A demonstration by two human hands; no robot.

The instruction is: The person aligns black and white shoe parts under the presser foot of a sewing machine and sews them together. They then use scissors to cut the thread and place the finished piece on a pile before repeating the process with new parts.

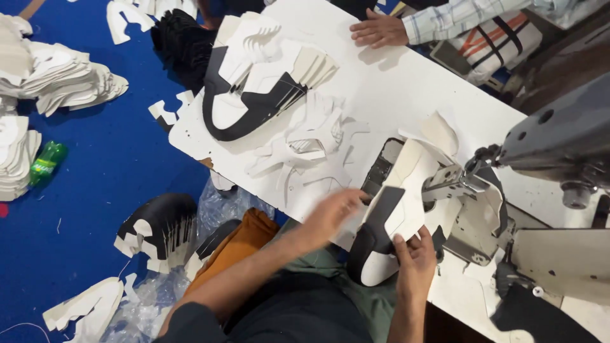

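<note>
The shoe upper [387, 222] is white with black panels. The surface [406, 89] is white, the floor [82, 159] deep blue. A bottle [46, 163] is green. A co-worker's sleeve [457, 16] looks pale with thin checks. The cloth [235, 244] is orange.

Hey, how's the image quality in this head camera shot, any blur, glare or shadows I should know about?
Head view: the left hand is smeared by motion blur, while the right hand on the black-and-white shoe piece is sharper; the white table is bright but not blown out, with soft shadows under the stacked cut pieces; the sewing machine looks soft.
</note>
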